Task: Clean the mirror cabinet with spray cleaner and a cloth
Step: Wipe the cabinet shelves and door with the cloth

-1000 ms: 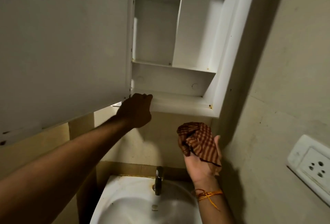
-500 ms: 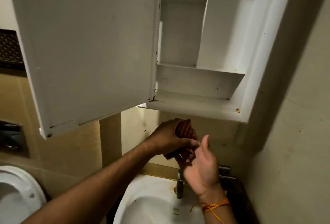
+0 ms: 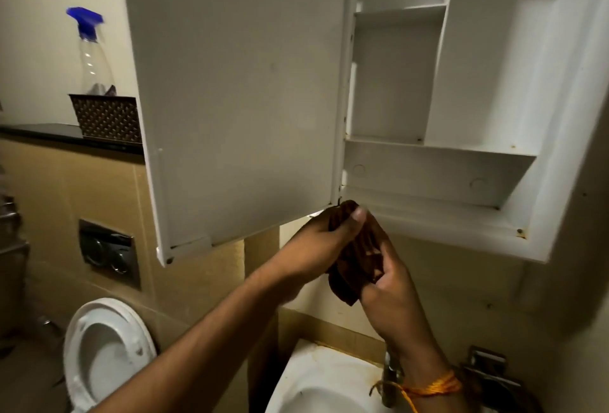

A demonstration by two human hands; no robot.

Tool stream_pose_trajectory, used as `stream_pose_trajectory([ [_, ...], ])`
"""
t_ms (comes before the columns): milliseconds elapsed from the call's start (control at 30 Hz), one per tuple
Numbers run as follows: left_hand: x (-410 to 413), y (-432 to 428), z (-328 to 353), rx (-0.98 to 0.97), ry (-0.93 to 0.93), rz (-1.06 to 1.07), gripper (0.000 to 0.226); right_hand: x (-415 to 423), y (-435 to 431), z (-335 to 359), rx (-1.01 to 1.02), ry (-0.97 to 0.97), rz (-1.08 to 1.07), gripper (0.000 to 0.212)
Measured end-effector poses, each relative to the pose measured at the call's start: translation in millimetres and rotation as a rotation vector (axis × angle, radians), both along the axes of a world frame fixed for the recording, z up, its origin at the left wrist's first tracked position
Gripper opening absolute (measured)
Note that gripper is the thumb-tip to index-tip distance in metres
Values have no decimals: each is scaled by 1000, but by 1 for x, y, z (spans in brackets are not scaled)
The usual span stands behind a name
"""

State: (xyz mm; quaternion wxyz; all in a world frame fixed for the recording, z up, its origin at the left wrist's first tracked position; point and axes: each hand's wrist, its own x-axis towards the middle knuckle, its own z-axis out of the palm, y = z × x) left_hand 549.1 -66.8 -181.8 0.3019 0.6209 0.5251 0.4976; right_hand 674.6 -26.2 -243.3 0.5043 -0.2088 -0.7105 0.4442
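**Cloth gathered in both hands below the open cabinet; wiping yet to be seen**

At the upper left of the frame, the spray bottle [image 3: 90, 50] is seen standing upright in a woven basket [image 3: 105, 117] on a dark surface [image 3: 39, 132], well apart from both hands. Below it, a flush plate [image 3: 108, 254] is set into the tiled wall, and a toilet [image 3: 105, 356] is seen at the lower left.

The middle of the frame is filled by the cabinet door [image 3: 240, 99], swung open so that only its plain white back is shown; the mirror face cannot be seen. Just under its lower right corner, the brown cloth [image 3: 352, 271] is held bunched between the two hands. It is gripped from the left by the left hand [image 3: 316, 248], whose fingers [image 3: 354, 224] are curled round its upper part. It is cupped from the right by the right hand [image 3: 392, 290], with fingers bent round its lower part.

To the right, the cabinet [image 3: 494, 83] is seen with bare shelves. A sink [image 3: 316, 389] and tap [image 3: 390, 379] lie below.

The task is judged to be at an early or middle stage: the cloth is being readied and no surface is being wiped. Whether cleaner has been applied cannot be told, and wiping of the shelves, door and mirror appears to remain.
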Motion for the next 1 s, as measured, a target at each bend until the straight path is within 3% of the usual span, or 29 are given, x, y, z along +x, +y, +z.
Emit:
stream_pose_trajectory([
  [100,-11,-12,7,-2,104,35,42,-17,0,7,74,67,-19,63],
  [200,-20,-16,13,90,215,159,33,-35,-3,11,233,-23,-83,79],
  [300,-27,-25,20,131,297,237,34,-50,-6,16,210,98,-142,59],
  [400,-33,-41,22,124,391,346,73,-57,0,24,102,251,-151,47],
  [467,-40,-54,23,233,476,498,83,-60,13,31,-34,424,-136,43],
  [567,-54,-73,28,523,607,720,55,-62,34,49,-301,633,-1,27],
  [633,-66,-82,30,683,663,854,34,-63,45,59,-408,660,140,37],
  [733,-82,-94,28,806,667,1051,21,-65,53,64,-492,724,438,43],
  [833,-95,-100,23,852,577,1175,29,-67,52,58,-480,725,598,48],
  [900,-103,-100,20,812,468,1185,40,-68,51,52,-513,720,716,63],
  [1000,-109,-96,15,690,355,1169,53,-71,53,48,-553,624,771,64],
])
